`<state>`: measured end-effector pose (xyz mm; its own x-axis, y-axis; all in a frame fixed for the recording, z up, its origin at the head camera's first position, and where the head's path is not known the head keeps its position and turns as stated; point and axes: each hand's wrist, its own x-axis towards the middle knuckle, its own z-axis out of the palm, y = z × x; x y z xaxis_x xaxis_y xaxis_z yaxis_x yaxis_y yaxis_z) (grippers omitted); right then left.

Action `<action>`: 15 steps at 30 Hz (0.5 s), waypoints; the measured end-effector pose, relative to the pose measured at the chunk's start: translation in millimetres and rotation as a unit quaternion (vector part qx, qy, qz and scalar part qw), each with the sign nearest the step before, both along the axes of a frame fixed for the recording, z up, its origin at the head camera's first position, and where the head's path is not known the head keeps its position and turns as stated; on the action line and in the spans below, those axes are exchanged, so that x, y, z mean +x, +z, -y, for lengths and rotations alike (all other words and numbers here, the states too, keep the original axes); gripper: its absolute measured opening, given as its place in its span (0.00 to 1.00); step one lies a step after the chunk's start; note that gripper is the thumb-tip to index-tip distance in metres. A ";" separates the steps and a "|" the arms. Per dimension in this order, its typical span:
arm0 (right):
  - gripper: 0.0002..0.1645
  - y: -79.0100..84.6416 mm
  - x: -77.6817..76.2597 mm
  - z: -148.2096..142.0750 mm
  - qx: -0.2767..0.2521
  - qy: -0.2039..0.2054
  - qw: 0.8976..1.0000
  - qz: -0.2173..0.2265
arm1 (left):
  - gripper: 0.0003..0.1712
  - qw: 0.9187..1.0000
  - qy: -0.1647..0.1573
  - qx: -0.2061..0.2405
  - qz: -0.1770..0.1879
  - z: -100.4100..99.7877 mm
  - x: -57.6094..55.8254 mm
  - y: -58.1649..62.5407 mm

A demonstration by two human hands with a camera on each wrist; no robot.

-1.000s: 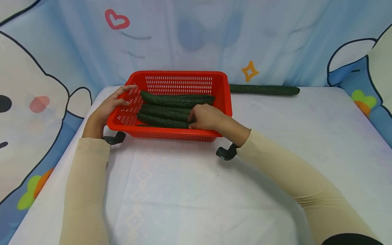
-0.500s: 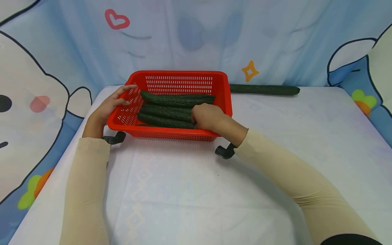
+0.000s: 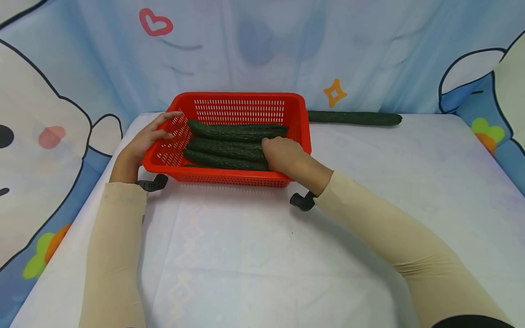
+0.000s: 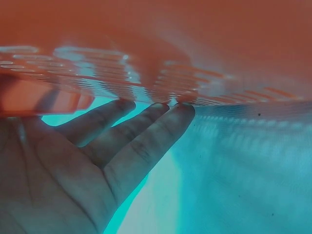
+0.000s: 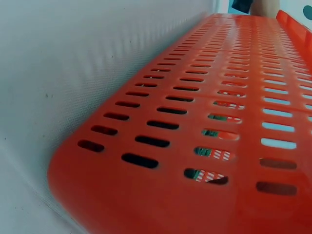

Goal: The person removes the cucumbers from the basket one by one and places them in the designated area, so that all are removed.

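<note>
A red plastic basket (image 3: 229, 176) with slotted walls stands toward the back of the table, with several dark green cucumbers (image 3: 234, 132) lying lengthwise inside. My left hand (image 3: 143, 141) grips the basket's left end, two digits over the rim. In the left wrist view, the other fingers (image 4: 141, 151) touch the outside of the slotted wall from below. My right hand (image 3: 285, 157) reaches over the front right rim, back of the hand up, at the right ends of the nearer cucumbers. Its fingertips are hidden. The right wrist view shows only the basket's outer wall (image 5: 195, 117).
Another cucumber (image 3: 354, 119) lies on the white tablecloth (image 3: 246, 255) behind and right of the basket, its left end hidden by it. A printed blue curtain (image 3: 266, 54) hangs along the table's back edge. Black wrist mounts (image 3: 302, 201) project under both wrists.
My right hand has slid slightly right along the cucumbers, showing more of the nearer ones, and its fingertips have gone out of sight. The left hand and basket stay in place.
</note>
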<state>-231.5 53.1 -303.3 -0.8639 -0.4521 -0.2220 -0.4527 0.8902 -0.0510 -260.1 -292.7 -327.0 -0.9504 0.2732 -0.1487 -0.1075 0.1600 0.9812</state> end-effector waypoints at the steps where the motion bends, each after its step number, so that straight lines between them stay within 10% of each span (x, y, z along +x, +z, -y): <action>1: 0.27 0.1 -0.2 0.0 0.006 -0.001 1.000 0.007 | 0.35 1.000 -0.001 0.001 0.001 -0.4 -0.1 0.1; 15: 0.42 -2.6 -8.5 3.5 0.028 -0.013 0.994 0.103 | 0.34 1.000 -0.002 0.018 0.009 0.2 1.9 1.0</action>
